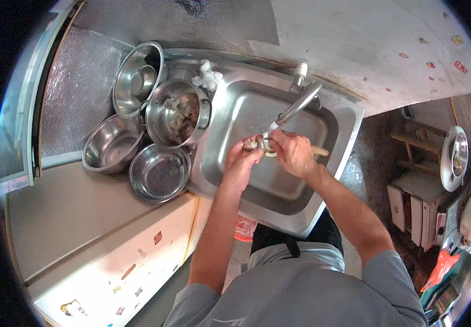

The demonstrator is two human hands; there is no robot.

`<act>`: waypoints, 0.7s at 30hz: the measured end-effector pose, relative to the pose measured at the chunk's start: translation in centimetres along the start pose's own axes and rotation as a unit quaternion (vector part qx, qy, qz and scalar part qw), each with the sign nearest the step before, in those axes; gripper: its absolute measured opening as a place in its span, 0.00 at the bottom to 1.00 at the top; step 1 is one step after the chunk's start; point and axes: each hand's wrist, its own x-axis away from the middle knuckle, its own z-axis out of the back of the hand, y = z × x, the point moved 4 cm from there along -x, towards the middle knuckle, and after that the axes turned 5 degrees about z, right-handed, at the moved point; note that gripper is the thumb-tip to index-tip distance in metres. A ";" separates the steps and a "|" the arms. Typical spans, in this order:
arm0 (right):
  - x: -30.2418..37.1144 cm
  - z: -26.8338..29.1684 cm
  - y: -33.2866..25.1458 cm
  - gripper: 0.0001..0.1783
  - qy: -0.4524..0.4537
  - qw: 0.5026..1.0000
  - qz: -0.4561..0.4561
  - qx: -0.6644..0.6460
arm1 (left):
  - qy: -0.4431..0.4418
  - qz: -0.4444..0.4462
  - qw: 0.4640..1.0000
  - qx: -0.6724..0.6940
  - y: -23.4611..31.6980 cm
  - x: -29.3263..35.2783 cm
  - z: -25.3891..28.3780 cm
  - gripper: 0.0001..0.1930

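Both hands are close together over the stainless steel sink (252, 111), beneath the mouth of the curved tap (302, 102). My left hand (238, 160) is closed around a small pale-brown, wet-looking piece (254, 144); its exact kind is unclear. My right hand (296, 156) is closed beside it, fingertips bent down against the piece or something next to it; what they grip is hidden. A pale wooden handle (319, 151) sticks out on the right hand's far side. I cannot tell whether that hand holds it. White water or a tap nozzle shows just above the fingers.
Left of the sink, a two-handled steel pot (205, 114) contains pale and brown pieces. Around it are a tilted large basin (121, 90), a deep bowl (96, 152) and a shallow bowl (159, 174). A crumpled white bag (208, 76) lies at the sink's back-left corner.
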 end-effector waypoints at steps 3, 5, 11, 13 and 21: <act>0.4 -0.2 -0.6 0.05 -0.009 0.998 0.055 -0.041 | -0.001 -0.012 1.000 -0.007 0.1 0.4 -0.2 0.18; 0.0 0.2 -0.2 0.05 0.013 1.000 0.013 -0.012 | 0.002 -0.002 1.000 0.007 0.0 0.7 -0.1 0.18; 0.7 0.2 -1.1 0.06 -0.018 0.997 0.052 -0.062 | -0.018 0.020 0.998 0.059 -0.4 0.7 -0.2 0.19; 0.5 0.4 -0.2 0.07 0.000 0.998 0.031 -0.053 | -0.016 0.023 0.998 0.057 -0.1 1.0 -0.5 0.19; 1.1 0.3 -0.6 0.09 -0.048 0.998 0.002 0.042 | 0.027 -0.021 0.998 -0.055 0.0 1.3 -0.6 0.18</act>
